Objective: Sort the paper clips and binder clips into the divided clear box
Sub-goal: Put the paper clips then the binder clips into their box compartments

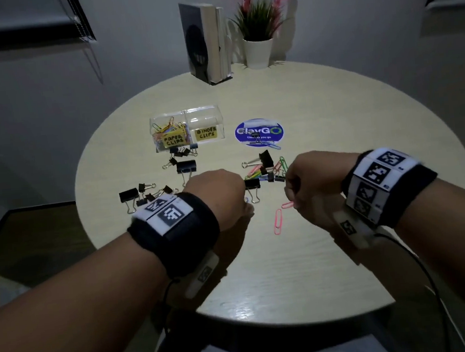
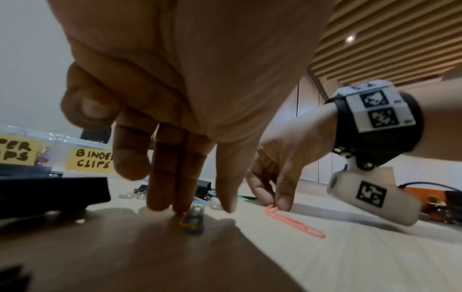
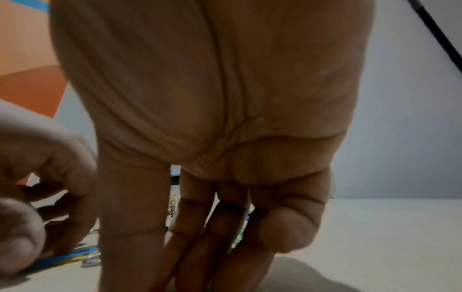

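Pink wire paper clips (image 1: 279,221), two, lie near the right hand (image 1: 309,185), fingertips touching one; left hand's (image 1: 218,197) straight fingertips (image 2: 182,205) press blue-and-yellow paper clips (image 2: 193,218).

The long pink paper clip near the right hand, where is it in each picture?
Head: the pink paper clip lies on the table, low centre, just left of the right hand.
Left wrist: lower right, at that hand's fingertips.
Right wrist: not visible.
Shared landmark: the right hand.
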Demonstrator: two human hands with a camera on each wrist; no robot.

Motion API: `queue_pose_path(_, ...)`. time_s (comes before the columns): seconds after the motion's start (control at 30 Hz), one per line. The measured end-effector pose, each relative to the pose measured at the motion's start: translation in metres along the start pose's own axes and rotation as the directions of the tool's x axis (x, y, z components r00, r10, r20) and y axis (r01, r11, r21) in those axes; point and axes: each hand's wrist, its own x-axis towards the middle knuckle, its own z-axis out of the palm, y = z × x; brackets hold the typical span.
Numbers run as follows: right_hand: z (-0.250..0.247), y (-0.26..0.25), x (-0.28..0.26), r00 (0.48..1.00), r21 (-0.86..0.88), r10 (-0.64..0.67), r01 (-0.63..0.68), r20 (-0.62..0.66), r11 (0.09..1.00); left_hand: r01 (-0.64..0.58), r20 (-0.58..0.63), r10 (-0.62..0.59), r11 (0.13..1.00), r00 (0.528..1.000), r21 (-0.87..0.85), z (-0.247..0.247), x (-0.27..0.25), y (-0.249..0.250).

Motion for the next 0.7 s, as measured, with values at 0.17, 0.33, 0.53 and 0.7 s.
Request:
queue_pose_path(0.17, 0.005, -0.006, -0.005, 0.999, 0.01, -0.051, 0.051, 0.005, 0.999, 0.02, 0.046, -0.018, 0.999, 0.999, -0.043, 0.004, 0.01, 0.001)
queue_pose_path(0.33, 0.002, -0.011, -0.016, 0.988, 0.107, -0.133, 0.14, -0.077, 0.984, 0.034, 0.053, -0.028, 0.994, 0.998, -0.107, 0.006, 0.009, 0.0)
queue_pose_path(0.53, 0.014, -0.019, -0.025, 0.98, 0.006, -0.197, 0.197, -0.015, 0.98, 0.055, 0.017, -0.052, 0.976, 0.998, -0.208, 0.004, 0.003, -0.013)
queue_pose_path(0.7, 0.012, -0.018, -0.017, 0.987, -0.008, -0.151, 0.152, 0.056, 0.988, 0.068, -0.097, -0.119, 0.906, 0.988, -0.419, 0.001, -0.002, -0.037)
